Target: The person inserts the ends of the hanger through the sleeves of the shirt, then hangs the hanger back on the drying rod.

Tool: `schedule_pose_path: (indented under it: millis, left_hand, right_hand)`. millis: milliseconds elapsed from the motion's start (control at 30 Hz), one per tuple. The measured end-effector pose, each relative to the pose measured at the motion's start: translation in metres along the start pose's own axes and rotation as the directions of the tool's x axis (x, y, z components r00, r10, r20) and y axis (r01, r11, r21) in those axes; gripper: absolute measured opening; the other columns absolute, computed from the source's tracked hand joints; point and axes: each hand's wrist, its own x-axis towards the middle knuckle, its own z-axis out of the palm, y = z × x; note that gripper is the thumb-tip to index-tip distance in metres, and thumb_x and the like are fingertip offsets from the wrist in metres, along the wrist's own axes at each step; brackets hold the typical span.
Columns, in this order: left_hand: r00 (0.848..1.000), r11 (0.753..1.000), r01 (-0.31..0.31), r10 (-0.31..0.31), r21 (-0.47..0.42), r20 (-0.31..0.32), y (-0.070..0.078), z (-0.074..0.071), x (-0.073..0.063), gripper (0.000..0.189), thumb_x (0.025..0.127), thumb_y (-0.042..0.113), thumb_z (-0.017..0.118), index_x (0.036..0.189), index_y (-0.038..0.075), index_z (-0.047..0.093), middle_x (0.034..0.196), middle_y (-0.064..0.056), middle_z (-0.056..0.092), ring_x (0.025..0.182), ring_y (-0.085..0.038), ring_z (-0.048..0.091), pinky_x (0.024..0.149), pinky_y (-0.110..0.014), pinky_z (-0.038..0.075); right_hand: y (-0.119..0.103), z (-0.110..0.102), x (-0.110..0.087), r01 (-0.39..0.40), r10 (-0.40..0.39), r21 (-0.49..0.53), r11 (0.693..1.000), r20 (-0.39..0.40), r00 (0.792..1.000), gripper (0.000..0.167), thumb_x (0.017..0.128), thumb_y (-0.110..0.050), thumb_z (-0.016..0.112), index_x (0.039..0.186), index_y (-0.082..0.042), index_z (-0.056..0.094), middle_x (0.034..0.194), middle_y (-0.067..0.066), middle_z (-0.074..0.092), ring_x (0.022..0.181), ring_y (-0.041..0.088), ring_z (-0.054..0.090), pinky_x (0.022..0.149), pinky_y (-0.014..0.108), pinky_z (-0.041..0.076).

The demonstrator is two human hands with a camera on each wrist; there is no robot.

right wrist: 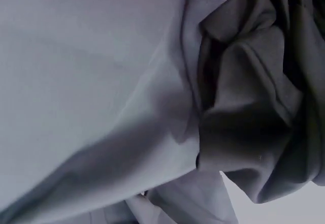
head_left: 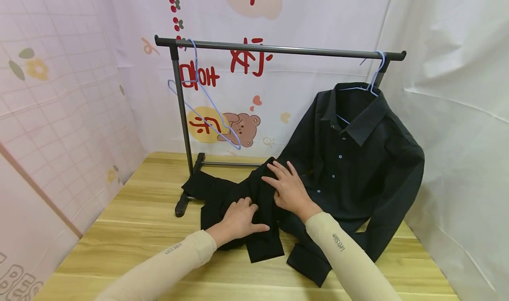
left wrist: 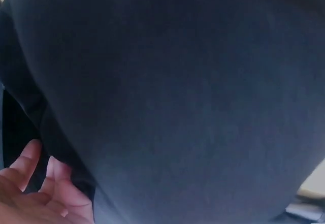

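Note:
A black garment (head_left: 265, 243) lies bunched on the wooden table, with one flap spread to the left and another hanging toward me. My left hand (head_left: 237, 219) rests on its middle, fingers bent over the cloth and thumb stretched out to the right. Fanned fingers of my right hand (head_left: 289, 189) touch the garment's upper right part. In the left wrist view, dark cloth fills most of the picture, with fingers (left wrist: 30, 158) at the lower left beside a fold. Only grey-looking cloth (right wrist: 76, 82) shows in the right wrist view, my right hand being hidden there.
A black button shirt (head_left: 358, 181) hangs at the right on a blue hanger (head_left: 375, 78), its lower part draping onto the table (head_left: 143, 239). An unloaded blue hanger (head_left: 196, 64) hangs at the left of the dark rail (head_left: 286, 50). The rack's foot (head_left: 181, 205) stands left of the garment.

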Motion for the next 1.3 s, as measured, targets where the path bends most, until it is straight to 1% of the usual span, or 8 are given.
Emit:
schedule_pose_path:
  millis: [300, 500, 633, 733, 867, 933, 1100, 1300]
  left_hand:
    - [0.994, 0.981, 0.106, -0.104, -0.159, 0.024, 0.002, -0.001, 0.0, 0.064, 0.086, 0.05, 0.068, 0.127, 0.001, 0.061, 0.108, -0.011, 0.058, 0.093, -0.028, 0.055, 0.079, -0.044, 0.045]
    - [0.969, 0.902, 0.171, -0.227, -0.396, -0.099, -0.024, -0.021, 0.002, 0.032, 0.093, 0.015, 0.062, 0.122, 0.003, 0.06, 0.107, -0.013, 0.068, 0.084, -0.027, 0.063, 0.076, -0.046, 0.05]
    - [0.922, 0.778, 0.205, -0.356, -0.594, -0.149, -0.046, -0.04, 0.008, 0.024, 0.098, 0.013, 0.057, 0.122, 0.007, 0.062, 0.107, -0.01, 0.068, 0.086, -0.024, 0.063, 0.076, -0.044, 0.05]
    - [0.903, 0.637, 0.189, -0.412, -0.748, -0.122, -0.059, -0.055, 0.014, 0.025, 0.102, 0.018, 0.053, 0.124, 0.008, 0.062, 0.114, -0.01, 0.065, 0.103, -0.026, 0.06, 0.09, -0.045, 0.047]
    - [0.924, 0.455, 0.16, -0.381, -0.876, -0.03, -0.071, -0.073, 0.018, 0.034, 0.105, 0.029, 0.05, 0.129, 0.006, 0.058, 0.127, -0.014, 0.057, 0.117, -0.03, 0.051, 0.102, -0.047, 0.04]
    - [0.941, 0.417, 0.177, -0.336, -0.891, 0.029, -0.075, -0.08, 0.018, 0.052, 0.103, 0.042, 0.051, 0.14, 0.005, 0.049, 0.141, -0.016, 0.048, 0.129, -0.032, 0.044, 0.108, -0.049, 0.034]
    - [0.98, 0.487, 0.182, -0.161, -0.854, 0.117, -0.084, -0.092, 0.012, 0.084, 0.097, 0.053, 0.057, 0.156, 0.004, 0.023, 0.158, -0.018, 0.028, 0.145, -0.036, 0.027, 0.115, -0.054, 0.024]
    - [0.995, 0.561, 0.089, -0.006, -0.823, 0.104, -0.093, -0.099, 0.008, 0.049, 0.097, 0.035, 0.065, 0.138, 0.008, 0.056, 0.14, -0.009, 0.054, 0.133, -0.027, 0.045, 0.11, -0.048, 0.035]
  right_hand:
    - [0.001, -0.006, 0.002, -0.176, 0.177, 0.085, 0.981, -0.01, 0.984, 0.028, 0.087, -0.01, 0.073, 0.114, -0.018, 0.074, 0.111, 0.002, 0.07, 0.112, 0.025, 0.06, 0.112, 0.054, 0.029]
    - [0.009, -0.017, 0.005, -0.304, 0.33, 0.282, 0.91, -0.05, 0.943, 0.013, 0.09, -0.021, 0.075, 0.101, -0.015, 0.074, 0.098, 0.001, 0.071, 0.098, 0.023, 0.064, 0.105, 0.05, 0.038]
    - [0.017, -0.024, 0.004, -0.404, 0.474, 0.509, 0.76, -0.008, 0.881, 0.015, 0.091, -0.023, 0.075, 0.099, -0.011, 0.071, 0.099, 0.004, 0.07, 0.092, 0.024, 0.063, 0.09, 0.045, 0.049]
    - [0.021, -0.03, 0.003, -0.409, 0.51, 0.636, 0.654, 0.028, 0.859, 0.018, 0.094, -0.022, 0.072, 0.106, -0.01, 0.068, 0.105, 0.006, 0.069, 0.094, 0.024, 0.065, 0.084, 0.043, 0.052]
    - [0.022, -0.036, 0.004, -0.407, 0.52, 0.704, 0.582, 0.063, 0.852, 0.018, 0.099, -0.025, 0.065, 0.107, -0.009, 0.06, 0.094, 0.007, 0.066, 0.089, 0.023, 0.063, 0.078, 0.039, 0.05]
    - [0.02, -0.04, 0.007, -0.414, 0.53, 0.703, 0.578, 0.062, 0.846, 0.022, 0.101, -0.028, 0.061, 0.1, -0.006, 0.053, 0.079, 0.008, 0.056, 0.075, 0.024, 0.056, 0.068, 0.037, 0.044]
    - [0.021, -0.048, 0.014, -0.405, 0.533, 0.688, 0.602, 0.032, 0.845, 0.03, 0.103, -0.033, 0.056, 0.1, -0.004, 0.047, 0.074, 0.009, 0.044, 0.067, 0.024, 0.048, 0.063, 0.035, 0.039]
    - [0.031, -0.064, 0.015, -0.43, 0.574, 0.748, 0.505, 0.081, 0.815, 0.032, 0.102, -0.035, 0.057, 0.107, -0.004, 0.054, 0.082, 0.009, 0.054, 0.074, 0.022, 0.055, 0.067, 0.032, 0.045]
